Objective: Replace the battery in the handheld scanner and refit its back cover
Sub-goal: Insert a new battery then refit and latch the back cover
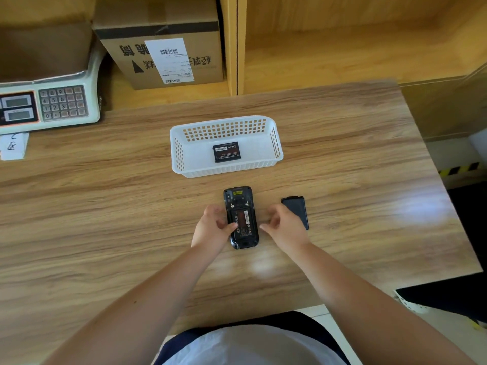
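Note:
The black handheld scanner [239, 197] lies face down on the wooden table [105, 206], its back open. A battery [243, 222] with a red-marked label sits in the compartment. My left hand [212, 229] touches the scanner's left edge, thumb resting at the battery's side. My right hand [286, 227] hovers just right of the scanner with loosely curled fingers, holding nothing. The black back cover [296, 208] lies on the table to the right, partly hidden behind my right hand. A second battery [227, 152] lies in the white basket [184, 164] beyond the scanner.
A weighing scale with keypad [50, 106] stands at the far left, a paper note [13, 146] below it. A cardboard box [163, 48] sits on the wooden shelf behind. The table's right edge [453, 206] drops to the floor.

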